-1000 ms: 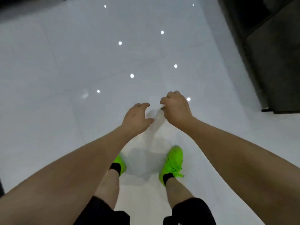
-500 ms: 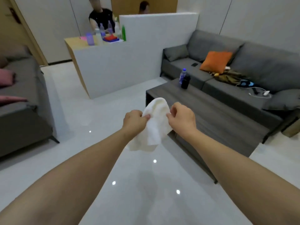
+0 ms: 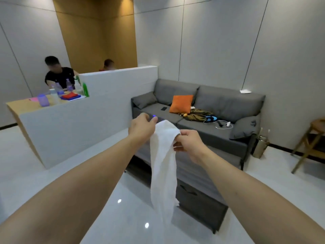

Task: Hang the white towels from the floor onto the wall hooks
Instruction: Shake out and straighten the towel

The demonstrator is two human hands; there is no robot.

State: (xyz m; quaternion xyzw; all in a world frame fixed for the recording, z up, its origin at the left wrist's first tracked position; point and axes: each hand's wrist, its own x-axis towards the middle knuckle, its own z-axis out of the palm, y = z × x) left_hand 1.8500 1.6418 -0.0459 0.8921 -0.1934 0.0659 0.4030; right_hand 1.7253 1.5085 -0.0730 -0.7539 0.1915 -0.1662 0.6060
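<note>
Currently the white towel (image 3: 164, 164) is held up at chest height, off the floor, top edge pinched by right hand (image 3: 189, 145) and gripped by left hand (image 3: 141, 128); the rest hangs loose. No wall hooks are seen. Risks judged: towel slipping from the thin pinch, or the trailing end being snagged on the coffee table (image 3: 198, 196).

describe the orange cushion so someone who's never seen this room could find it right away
Start at the long grey sofa against the pale panelled wall on the right side of the room. On its left seat, leaning against the backrest, sits the orange cushion, with a dark phone lying on the seat just to its left. It is the only bright orange thing there; the sofa's other cushions are grey.
</note>
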